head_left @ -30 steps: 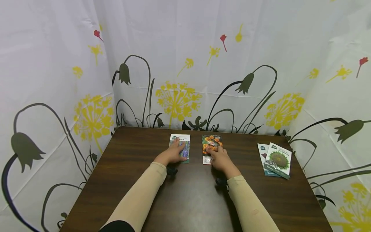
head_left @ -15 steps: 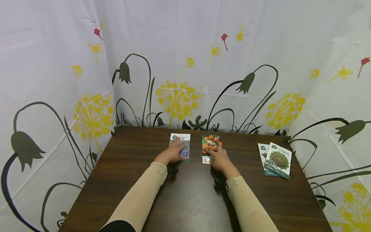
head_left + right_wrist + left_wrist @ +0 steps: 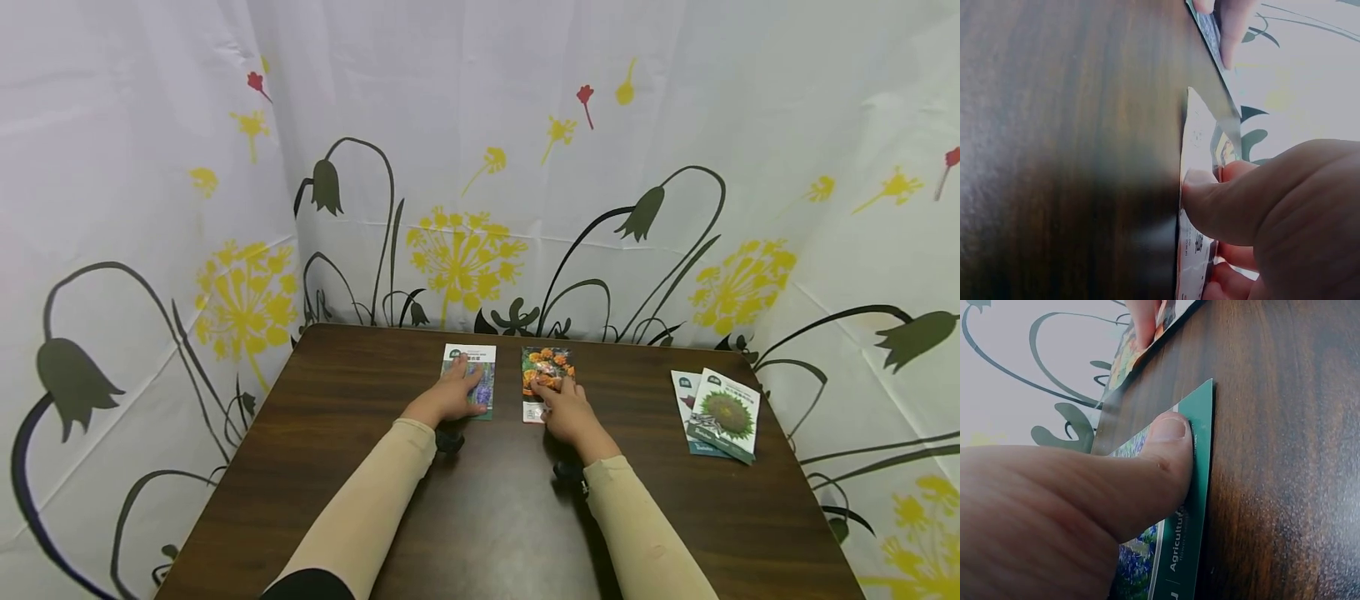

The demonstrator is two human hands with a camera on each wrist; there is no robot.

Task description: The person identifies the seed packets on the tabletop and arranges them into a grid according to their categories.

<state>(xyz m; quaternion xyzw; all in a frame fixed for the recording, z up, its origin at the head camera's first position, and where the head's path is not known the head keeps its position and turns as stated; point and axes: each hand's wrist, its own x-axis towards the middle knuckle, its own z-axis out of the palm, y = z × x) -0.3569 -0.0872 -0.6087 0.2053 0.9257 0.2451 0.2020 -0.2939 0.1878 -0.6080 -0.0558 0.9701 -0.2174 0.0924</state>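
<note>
My left hand lies flat on a green-edged seed packet with purple flowers at the far middle of the table. In the left wrist view its thumb presses the packet near its long edge. My right hand rests on a seed packet with orange flowers just to the right. In the right wrist view the thumb sits at the packet's white edge, with the fingertips on top. Both packets lie on the wood.
The dark wooden table is ringed by a white curtain with a flower print. Two overlapping seed packets, the top one showing a sunflower, lie near the right edge. Bare wood stretches on the left and in front.
</note>
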